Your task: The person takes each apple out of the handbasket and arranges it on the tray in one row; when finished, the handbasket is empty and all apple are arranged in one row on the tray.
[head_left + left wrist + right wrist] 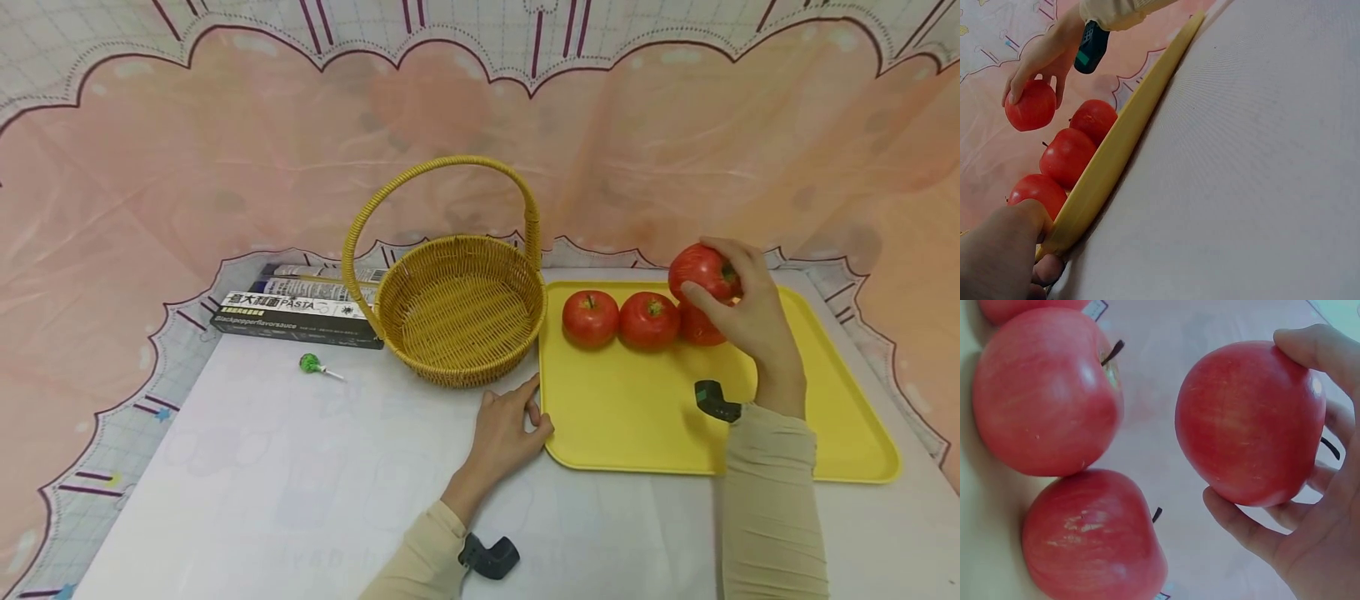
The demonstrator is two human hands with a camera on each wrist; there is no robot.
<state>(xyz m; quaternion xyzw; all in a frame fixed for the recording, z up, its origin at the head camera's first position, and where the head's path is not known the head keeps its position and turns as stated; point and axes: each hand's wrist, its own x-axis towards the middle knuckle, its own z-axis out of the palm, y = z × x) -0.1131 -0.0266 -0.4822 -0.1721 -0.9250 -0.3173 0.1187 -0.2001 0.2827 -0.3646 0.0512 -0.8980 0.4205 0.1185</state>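
My right hand [753,312] grips a red apple [1250,422] and holds it raised over the back of the yellow tray [630,417]. On the tray, along its back edge, three more apples stand in a row: a left apple [590,318], a middle apple [649,321] and a right apple [699,327], which the right hand partly covers. My left hand [506,429] is at the tray's left edge. In the left wrist view, its thumb [1032,219] lies over the rim with fingertips below, pinching the tray.
A yellow wicker basket [465,367] with a tall handle stands just left of the tray. Further left lie a pasta box [300,321] and dark packages [318,279] behind it. A green lollipop [310,363] rests in front of the box. Patterned cloth [450,108] hangs behind.
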